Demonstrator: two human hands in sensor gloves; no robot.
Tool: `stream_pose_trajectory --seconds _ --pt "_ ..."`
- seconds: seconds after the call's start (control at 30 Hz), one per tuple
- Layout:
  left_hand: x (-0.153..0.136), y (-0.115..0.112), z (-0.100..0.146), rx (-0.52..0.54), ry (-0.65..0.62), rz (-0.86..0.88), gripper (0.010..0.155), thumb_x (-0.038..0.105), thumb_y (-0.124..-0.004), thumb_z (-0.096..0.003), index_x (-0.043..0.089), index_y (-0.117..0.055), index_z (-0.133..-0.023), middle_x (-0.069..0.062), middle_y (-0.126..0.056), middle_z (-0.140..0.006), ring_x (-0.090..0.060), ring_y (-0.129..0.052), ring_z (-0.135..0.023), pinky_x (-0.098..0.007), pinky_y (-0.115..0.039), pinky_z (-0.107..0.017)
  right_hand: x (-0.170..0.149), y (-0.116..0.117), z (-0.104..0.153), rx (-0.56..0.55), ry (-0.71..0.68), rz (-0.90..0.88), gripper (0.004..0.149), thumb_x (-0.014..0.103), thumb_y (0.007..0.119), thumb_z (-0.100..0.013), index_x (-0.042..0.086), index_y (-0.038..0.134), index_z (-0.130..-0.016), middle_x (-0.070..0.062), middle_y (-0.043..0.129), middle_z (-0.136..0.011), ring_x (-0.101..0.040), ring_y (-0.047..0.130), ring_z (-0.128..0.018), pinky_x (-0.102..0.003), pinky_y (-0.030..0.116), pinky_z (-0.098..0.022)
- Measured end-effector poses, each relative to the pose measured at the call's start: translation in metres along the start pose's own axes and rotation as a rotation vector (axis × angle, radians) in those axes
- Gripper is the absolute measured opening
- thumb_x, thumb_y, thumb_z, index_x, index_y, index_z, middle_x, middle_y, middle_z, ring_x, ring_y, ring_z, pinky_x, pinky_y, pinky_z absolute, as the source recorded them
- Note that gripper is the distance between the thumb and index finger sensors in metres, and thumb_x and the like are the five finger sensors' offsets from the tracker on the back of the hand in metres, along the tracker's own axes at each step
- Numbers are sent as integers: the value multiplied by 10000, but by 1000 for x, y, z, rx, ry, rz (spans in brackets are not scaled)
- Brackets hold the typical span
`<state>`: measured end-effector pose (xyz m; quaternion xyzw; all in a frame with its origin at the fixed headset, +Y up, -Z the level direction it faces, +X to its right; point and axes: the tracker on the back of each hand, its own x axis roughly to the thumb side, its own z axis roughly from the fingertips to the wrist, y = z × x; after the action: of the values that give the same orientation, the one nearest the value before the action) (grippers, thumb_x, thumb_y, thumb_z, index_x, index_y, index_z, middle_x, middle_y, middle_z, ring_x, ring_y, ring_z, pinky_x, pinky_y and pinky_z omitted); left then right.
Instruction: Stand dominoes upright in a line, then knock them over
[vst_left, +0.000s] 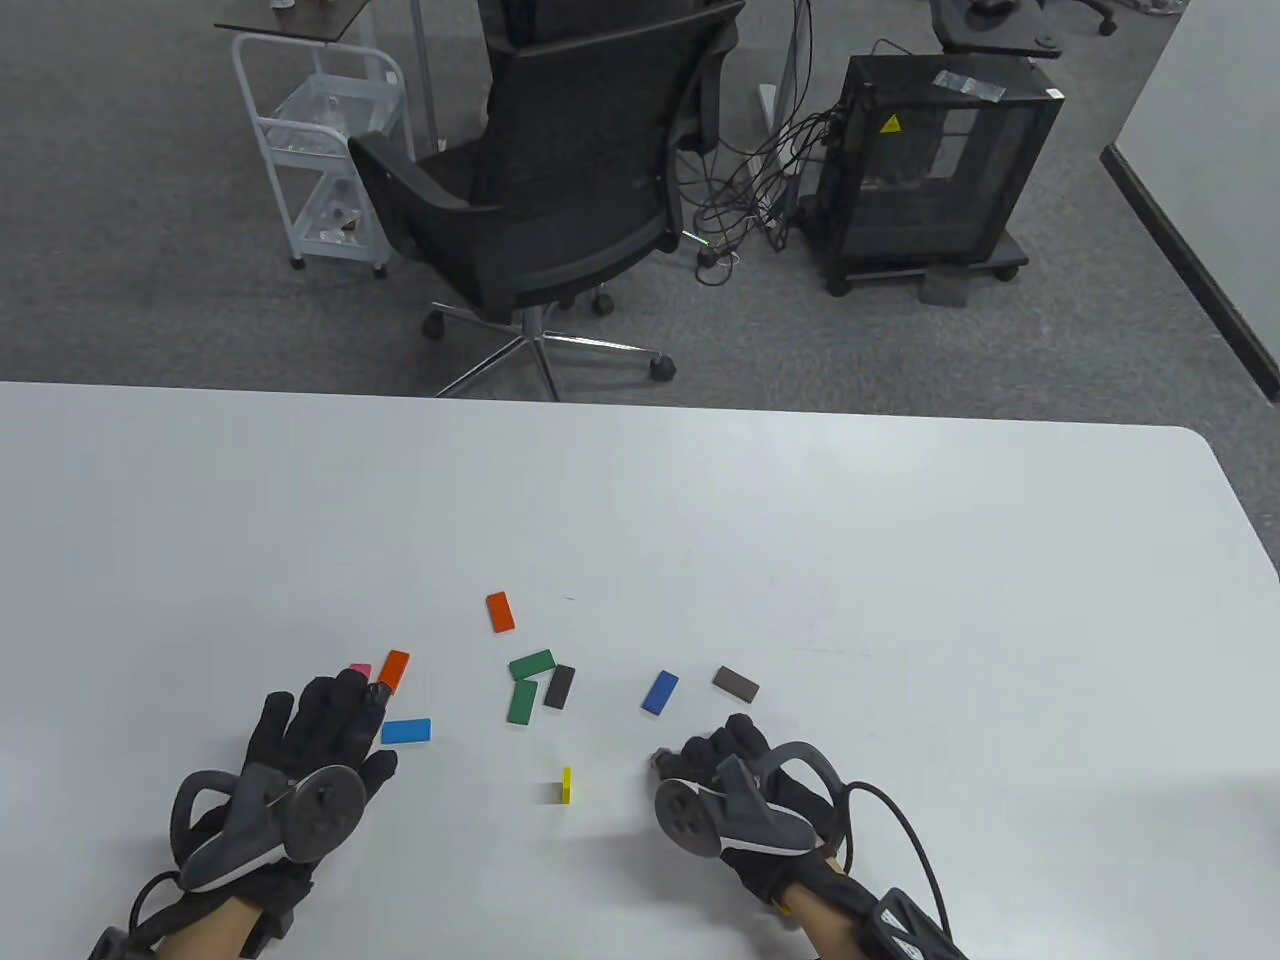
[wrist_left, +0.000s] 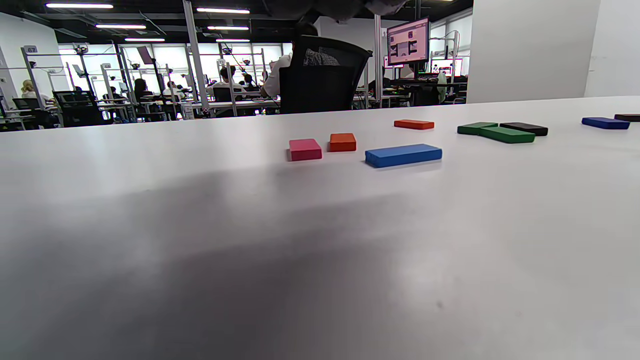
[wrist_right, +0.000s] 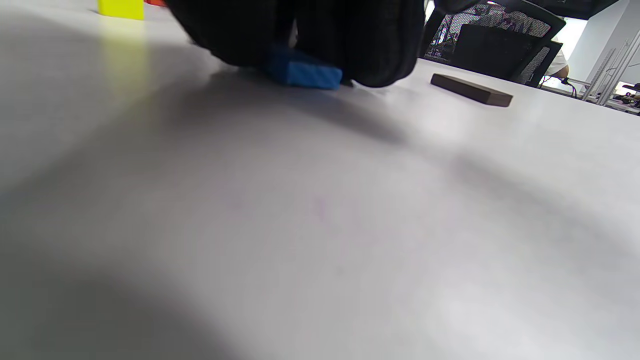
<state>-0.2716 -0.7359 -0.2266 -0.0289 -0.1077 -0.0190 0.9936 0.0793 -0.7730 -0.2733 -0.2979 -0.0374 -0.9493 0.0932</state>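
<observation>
One yellow domino (vst_left: 566, 785) stood upright on the white bench (vst_left: 900, 560), between the hands. The rest lay flat and scattered beyond. Left hand (vst_left: 300, 760) rested flat, fingers (vst_left: 340, 700) straight, tips by the pink domino (wrist_left: 305, 149), partly hidden from above. Right hand (vst_left: 735, 790) was curled; whether it gripped the blue domino (wrist_right: 302, 73) was unclear.

Flat dominoes (vst_left: 530, 680) (scattered) between hands

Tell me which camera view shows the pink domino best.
The left wrist view: the pink domino lies flat and unobstructed beside an orange domino. In the table view only its tip peeks past the left hand. The right wrist view does not show it.
</observation>
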Motion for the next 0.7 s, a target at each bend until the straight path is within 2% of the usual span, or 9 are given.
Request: stream_pose_trajectory --seconds 0.2,0.4,0.7 --pt "0 0 0 7 4 -5 684 535 -353 -688 182 -373 -1273 -114 -377 -1337 -382 -383 -1217 -556 -248 -884 -4 -4 3 -42 12 -29 535 392 748 -534 259 696 -1050 -109 781 -930 -283 812 -823 -565 509 -766" --pt "0 0 0 10 0 -6 683 536 -353 -688 184 -375 -1273 -115 -377 -1338 -381 -385 -1217 -555 -249 -884 -11 -13 9 -102 28 -93 499 412 740 -522 290 728 -1006 -107 785 -908 -278 820 -802 -571 514 -762" --pt "1 0 0 11 -10 -9 685 537 -353 -687 183 -372 -1274 -116 -377 -1338 -380 -385 -1218 -557 -249 -883 -13 -16 10 -114 32 -121 467 427 740 -517 283 663 -955 -92 781 -889 -268 820 -788 -572 512 -763"
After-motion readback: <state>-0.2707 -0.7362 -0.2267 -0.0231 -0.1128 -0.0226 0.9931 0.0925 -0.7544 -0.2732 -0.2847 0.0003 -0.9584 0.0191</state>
